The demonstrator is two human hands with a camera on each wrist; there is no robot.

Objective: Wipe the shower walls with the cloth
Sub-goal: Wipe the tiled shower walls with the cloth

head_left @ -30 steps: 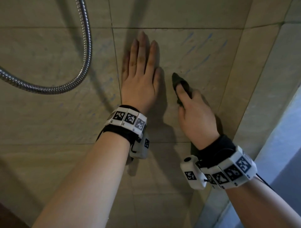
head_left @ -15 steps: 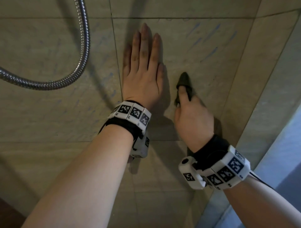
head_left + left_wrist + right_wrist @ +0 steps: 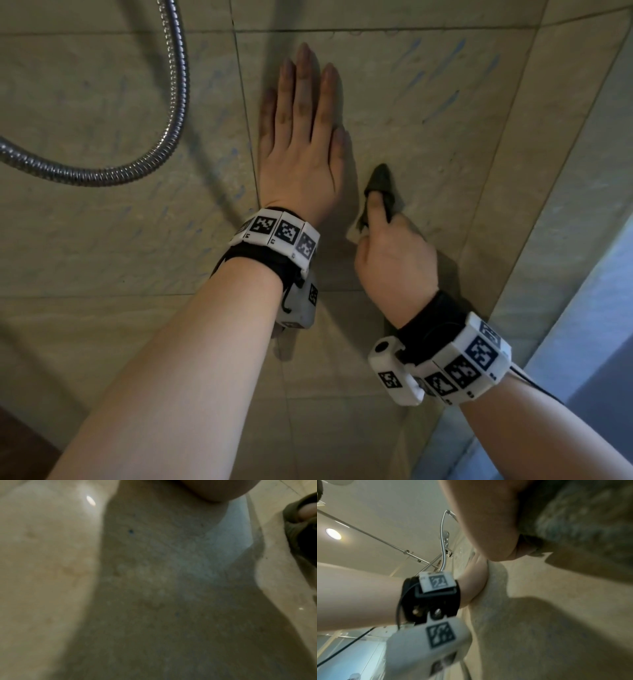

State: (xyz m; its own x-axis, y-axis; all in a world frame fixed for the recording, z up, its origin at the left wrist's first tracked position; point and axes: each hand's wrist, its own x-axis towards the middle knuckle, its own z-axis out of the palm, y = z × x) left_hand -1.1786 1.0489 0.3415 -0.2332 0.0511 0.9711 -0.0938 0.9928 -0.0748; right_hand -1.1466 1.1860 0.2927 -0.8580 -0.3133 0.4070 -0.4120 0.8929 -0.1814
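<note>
One cloth, bunched, is gripped by the right hand against the tiled wall, pointing up-wall; unwiped tile probably lies rightward. Left hand is pressed flat alongside, holding nothing.

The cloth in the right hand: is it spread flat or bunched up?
Bunched up: the cloth is gathered under the right hand, one corner poking out.

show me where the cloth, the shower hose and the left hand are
cloth [image 3: 381, 178], head view, on its dark tip above the thumb.
shower hose [image 3: 176, 85], head view, on the hanging metal stretch.
left hand [image 3: 301, 150], head view, on its back, flat against the wall.
</note>
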